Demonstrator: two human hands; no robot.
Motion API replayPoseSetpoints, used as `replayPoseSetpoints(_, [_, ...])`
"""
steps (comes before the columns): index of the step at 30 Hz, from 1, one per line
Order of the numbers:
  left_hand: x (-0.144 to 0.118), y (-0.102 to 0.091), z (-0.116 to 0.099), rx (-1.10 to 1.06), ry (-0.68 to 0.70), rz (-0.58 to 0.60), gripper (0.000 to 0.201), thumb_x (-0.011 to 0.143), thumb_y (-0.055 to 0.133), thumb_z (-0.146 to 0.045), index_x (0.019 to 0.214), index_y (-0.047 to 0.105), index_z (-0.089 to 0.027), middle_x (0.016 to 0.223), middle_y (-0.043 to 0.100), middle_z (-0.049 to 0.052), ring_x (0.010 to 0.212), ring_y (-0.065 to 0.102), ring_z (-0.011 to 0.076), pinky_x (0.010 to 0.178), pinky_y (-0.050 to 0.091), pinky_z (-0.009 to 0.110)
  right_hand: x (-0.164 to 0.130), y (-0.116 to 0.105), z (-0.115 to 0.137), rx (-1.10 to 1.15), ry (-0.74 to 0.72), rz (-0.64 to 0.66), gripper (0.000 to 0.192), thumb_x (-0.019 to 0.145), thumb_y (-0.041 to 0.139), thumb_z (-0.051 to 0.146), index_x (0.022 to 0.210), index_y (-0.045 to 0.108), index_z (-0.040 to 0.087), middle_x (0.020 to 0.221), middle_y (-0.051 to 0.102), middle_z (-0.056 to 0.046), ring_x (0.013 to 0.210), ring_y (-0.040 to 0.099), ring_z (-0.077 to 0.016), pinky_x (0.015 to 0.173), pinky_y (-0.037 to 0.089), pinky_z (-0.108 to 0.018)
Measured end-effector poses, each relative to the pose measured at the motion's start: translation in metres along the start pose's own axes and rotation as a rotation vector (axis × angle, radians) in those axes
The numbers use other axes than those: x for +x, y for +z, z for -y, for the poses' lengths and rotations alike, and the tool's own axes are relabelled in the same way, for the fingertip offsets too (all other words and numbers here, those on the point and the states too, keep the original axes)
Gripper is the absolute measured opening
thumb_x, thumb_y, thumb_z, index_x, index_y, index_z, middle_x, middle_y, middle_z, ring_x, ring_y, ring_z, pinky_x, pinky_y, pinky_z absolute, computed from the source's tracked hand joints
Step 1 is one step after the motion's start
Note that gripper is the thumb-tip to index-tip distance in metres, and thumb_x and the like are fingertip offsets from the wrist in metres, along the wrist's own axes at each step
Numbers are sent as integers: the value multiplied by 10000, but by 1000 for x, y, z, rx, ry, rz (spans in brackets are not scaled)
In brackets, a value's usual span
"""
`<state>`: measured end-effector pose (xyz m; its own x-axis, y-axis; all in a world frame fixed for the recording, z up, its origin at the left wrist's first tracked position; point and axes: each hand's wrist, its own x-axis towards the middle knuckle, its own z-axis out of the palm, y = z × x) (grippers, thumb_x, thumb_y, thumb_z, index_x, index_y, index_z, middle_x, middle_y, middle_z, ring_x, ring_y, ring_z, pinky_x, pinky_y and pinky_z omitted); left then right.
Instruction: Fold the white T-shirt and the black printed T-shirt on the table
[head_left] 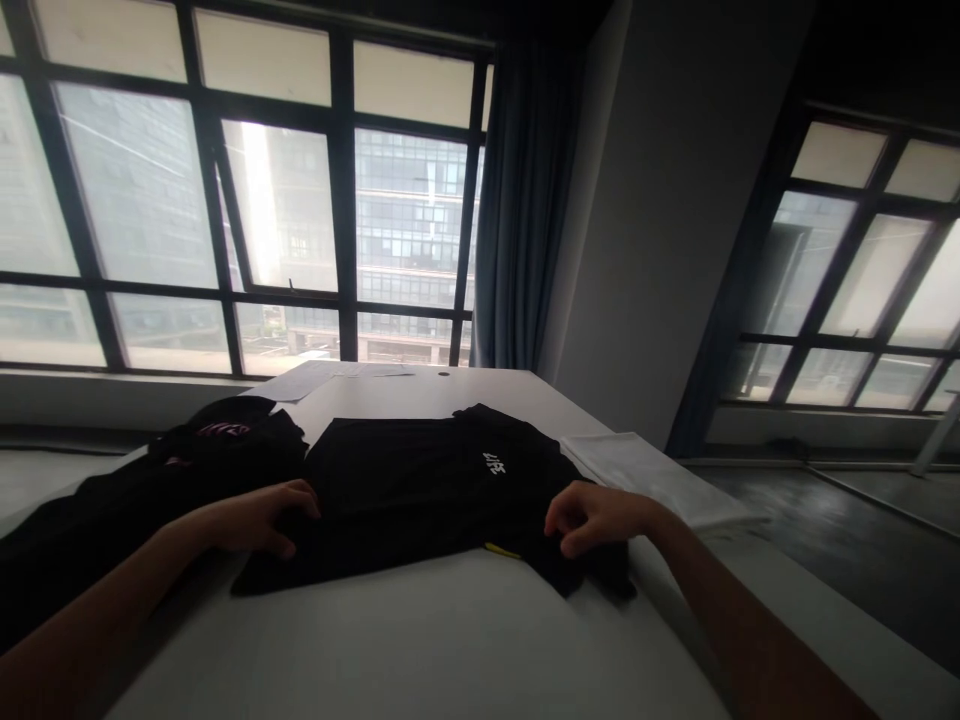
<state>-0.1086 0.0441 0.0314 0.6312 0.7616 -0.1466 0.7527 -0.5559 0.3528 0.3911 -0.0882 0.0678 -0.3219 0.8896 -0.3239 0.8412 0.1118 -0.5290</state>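
A black T-shirt lies spread sideways across the white table, with small white lettering near its collar end at the right. A yellow strip shows at its near edge. My left hand rests over the shirt's left end, fingers curved and the thumb well apart from them. At the right end, my right hand is by the sleeve, its fingers curled and thumb drawn close to them on the black cloth. The fingertips' exact hold on the fabric is hard to see in the dim light.
More black clothing with pink lettering is heaped at the left. Folded white cloth lies along the right side of the white table. Papers lie at the far end, before windows and a blue curtain.
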Motion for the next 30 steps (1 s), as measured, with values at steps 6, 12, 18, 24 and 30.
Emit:
replayPoseSetpoints(6, [-8,-5,-5,25,-152,163,461,495,741,-263,947,662,-215,1014,650,17,958,628,273,817,509,335,14,28,30,-359,264,-35,222,599,747,195,819,756,168,786,688,-24,717,627,-162,552,398,-208])
replayPoseSetpoints(12, [-8,-2,-9,-1,-183,190,434,476,725,-221,900,634,-211,901,669,6,874,635,269,744,495,346,17,25,32,-1,47,212,242,677,709,318,836,715,135,702,642,3,611,562,-112,552,409,-204])
replayPoseSetpoints(18, [-7,1,-2,-79,-174,194,177,495,691,-198,660,624,-189,803,674,12,816,643,251,701,491,322,20,6,-16,26,154,-108,266,753,660,346,899,683,124,763,644,-28,632,562,-121,587,427,-227])
replayPoseSetpoints(24, [-13,-8,21,-215,-152,192,125,555,676,-209,666,620,-197,787,701,8,804,650,243,718,497,313,20,-1,-63,-56,398,-211,466,540,649,47,988,632,174,872,619,-12,763,590,-160,607,425,-219])
replayPoseSetpoints(30, [-18,-14,32,-275,-199,232,126,564,692,-242,665,637,-192,728,692,3,794,662,257,707,485,311,30,-5,-84,-133,553,-246,442,454,516,-2,851,544,191,760,573,16,674,553,-147,525,355,-211])
